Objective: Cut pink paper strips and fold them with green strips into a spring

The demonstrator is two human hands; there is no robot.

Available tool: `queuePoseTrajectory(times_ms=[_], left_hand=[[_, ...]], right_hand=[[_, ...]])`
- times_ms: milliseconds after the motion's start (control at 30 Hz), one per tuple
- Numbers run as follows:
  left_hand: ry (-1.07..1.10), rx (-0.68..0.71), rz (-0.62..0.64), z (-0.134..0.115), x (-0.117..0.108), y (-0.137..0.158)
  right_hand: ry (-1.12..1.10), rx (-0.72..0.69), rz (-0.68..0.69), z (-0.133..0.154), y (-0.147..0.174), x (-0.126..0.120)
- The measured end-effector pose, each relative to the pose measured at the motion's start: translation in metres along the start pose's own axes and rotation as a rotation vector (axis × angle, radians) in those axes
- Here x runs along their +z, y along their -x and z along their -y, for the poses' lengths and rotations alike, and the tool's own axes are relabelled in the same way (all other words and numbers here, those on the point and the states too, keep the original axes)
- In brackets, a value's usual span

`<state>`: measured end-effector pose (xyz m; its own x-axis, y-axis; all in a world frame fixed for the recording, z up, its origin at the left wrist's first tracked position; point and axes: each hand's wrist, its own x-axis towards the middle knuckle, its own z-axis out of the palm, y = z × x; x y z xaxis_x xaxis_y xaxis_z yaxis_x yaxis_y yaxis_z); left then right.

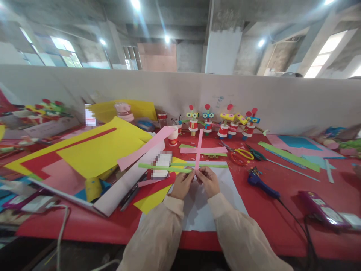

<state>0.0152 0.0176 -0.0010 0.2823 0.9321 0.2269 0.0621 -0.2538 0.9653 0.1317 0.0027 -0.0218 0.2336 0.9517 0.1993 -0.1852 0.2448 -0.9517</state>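
My left hand is closed, pinching one end of a light green paper strip that stretches out to the left. A pink paper strip points away from me, its near end pinched in my closed right hand. The two strips' ends meet at a corner between my fingertips, where the fingers partly hide them. Both hands are above a white sheet of paper. Just beyond them lie another pink strip and another green strip.
Yellow sheets and other coloured paper are piled at left. Several paper-cup robot figures line the back partition. Scissors, pliers and a blue glue gun with a cord lie at right, near a purple case.
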Motion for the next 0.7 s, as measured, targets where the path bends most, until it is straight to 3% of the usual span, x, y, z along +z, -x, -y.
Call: queuePoseTrajectory(times_ms=[267, 433, 700], left_hand=[[-0.132, 0.075, -0.025, 0.002, -0.004, 0.0], [-0.136, 0.042, -0.064, 0.006, -0.003, -0.002], [0.215, -0.042, -0.024, 0.013, 0.001, -0.005]], right_hand=[[-0.068, 0.03, -0.001, 0.005, 0.002, 0.004], [-0.108, 0.054, -0.005, 0.004, 0.001, 0.006], [-0.16, 0.102, -0.054, 0.006, -0.001, 0.006]])
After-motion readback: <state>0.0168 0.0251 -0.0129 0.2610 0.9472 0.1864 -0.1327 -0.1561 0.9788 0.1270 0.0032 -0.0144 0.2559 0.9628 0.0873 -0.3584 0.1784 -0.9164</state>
